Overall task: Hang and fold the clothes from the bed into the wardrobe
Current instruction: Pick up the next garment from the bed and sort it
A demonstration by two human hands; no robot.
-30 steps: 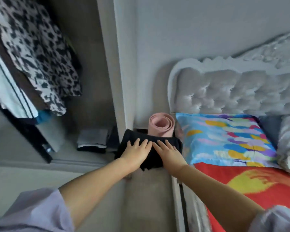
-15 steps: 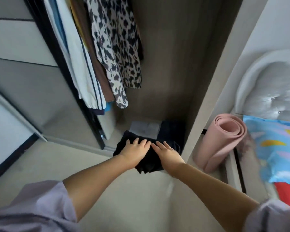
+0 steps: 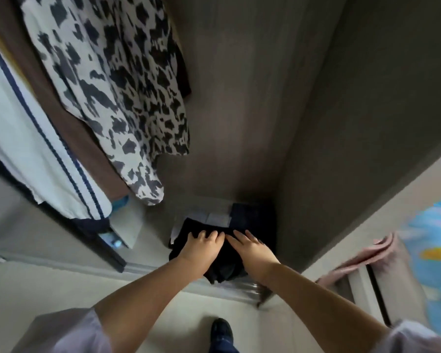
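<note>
Both hands, left hand (image 3: pixel 201 250) and right hand (image 3: pixel 253 253), lie flat-fingered on the folded black garment (image 3: pixel 222 268) at the wardrobe floor (image 3: pixel 148 233) (soft, light, floppy); support underneath, edges sag.

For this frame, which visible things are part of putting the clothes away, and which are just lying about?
Part of the job:
- folded black garment, carried by left hand and right hand
- folded pile on the wardrobe floor
- hanging animal-print garment
- hanging white striped garment

Lying about:
- rolled pink mat
- colourful pillow
</note>
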